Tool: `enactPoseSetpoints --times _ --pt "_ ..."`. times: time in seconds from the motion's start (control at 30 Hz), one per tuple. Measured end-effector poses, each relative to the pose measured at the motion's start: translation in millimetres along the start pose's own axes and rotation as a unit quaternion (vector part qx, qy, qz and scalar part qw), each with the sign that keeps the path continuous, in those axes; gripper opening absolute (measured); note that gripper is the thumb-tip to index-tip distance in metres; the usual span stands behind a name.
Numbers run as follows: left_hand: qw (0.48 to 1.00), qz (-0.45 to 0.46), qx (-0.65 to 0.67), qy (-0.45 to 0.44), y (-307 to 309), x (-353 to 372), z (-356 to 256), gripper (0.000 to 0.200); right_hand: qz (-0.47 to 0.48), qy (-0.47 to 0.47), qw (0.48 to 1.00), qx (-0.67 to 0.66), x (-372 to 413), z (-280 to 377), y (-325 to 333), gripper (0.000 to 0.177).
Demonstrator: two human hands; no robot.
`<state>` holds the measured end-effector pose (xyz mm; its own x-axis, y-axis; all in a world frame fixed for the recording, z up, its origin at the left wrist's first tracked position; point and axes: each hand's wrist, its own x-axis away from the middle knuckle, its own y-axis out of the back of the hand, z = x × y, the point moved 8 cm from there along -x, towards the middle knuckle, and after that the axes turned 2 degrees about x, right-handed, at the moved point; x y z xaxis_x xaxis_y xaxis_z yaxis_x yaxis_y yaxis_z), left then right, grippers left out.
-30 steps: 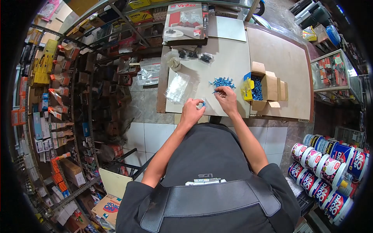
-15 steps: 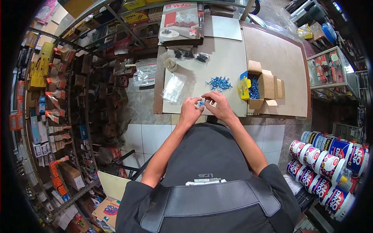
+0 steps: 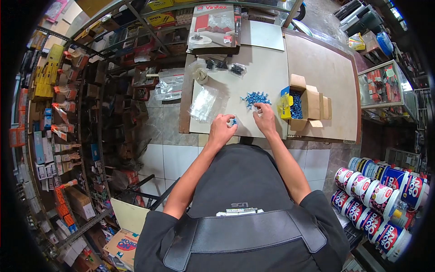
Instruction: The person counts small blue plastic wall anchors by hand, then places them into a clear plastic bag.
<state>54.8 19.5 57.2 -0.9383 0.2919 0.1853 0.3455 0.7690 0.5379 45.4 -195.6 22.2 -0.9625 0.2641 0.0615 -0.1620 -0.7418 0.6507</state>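
Observation:
My left hand (image 3: pixel 221 129) is closed at the table's front edge, its fingertips pinching a small clear plastic bag (image 3: pixel 234 122) with a bit of blue inside. Just short of a loose pile of small blue screw-like pieces (image 3: pixel 255 99), my right hand (image 3: pixel 264 119) has its thumb and forefinger apart. No piece can be made out between them. To the right of that pile lies an opened cardboard box (image 3: pixel 311 100), its flaps spread and more blue pieces inside. Flat clear plastic bags (image 3: pixel 204 103) rest on the table to the left of my hands.
A Vinilex box (image 3: pixel 214 28) sits at the back of the table (image 3: pixel 324 59). Small bags of black parts (image 3: pixel 236 69) and a roll-like translucent item (image 3: pixel 200 75) are in front of it. Stocked shelves line the left; paint pails (image 3: pixel 379 199) are stacked at right.
My right hand has moved away from my left hand, forward and right to the blue pile. My left hand stays in place with the small bag.

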Motion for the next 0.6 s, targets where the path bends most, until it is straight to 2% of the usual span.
enactPoseSetpoints --times 0.1,0.23,0.53,0.6 --pt "1.000 0.003 0.012 0.013 0 0 -1 0.036 -0.009 0.026 0.999 0.046 -5 -9 -7 0.034" --pt "1.000 0.004 0.009 0.015 1 -1 -3 0.037 0.005 0.027 0.999 0.043 -10 -12 -18 0.033" --pt "1.000 0.006 0.008 0.017 1 -1 -1 0.037 0.009 0.063 0.993 0.101 -14 2 -25 0.023" --pt "1.000 0.010 0.017 0.024 0 -1 1 0.037 0.034 0.061 0.993 0.099 -14 -1 -29 0.018"
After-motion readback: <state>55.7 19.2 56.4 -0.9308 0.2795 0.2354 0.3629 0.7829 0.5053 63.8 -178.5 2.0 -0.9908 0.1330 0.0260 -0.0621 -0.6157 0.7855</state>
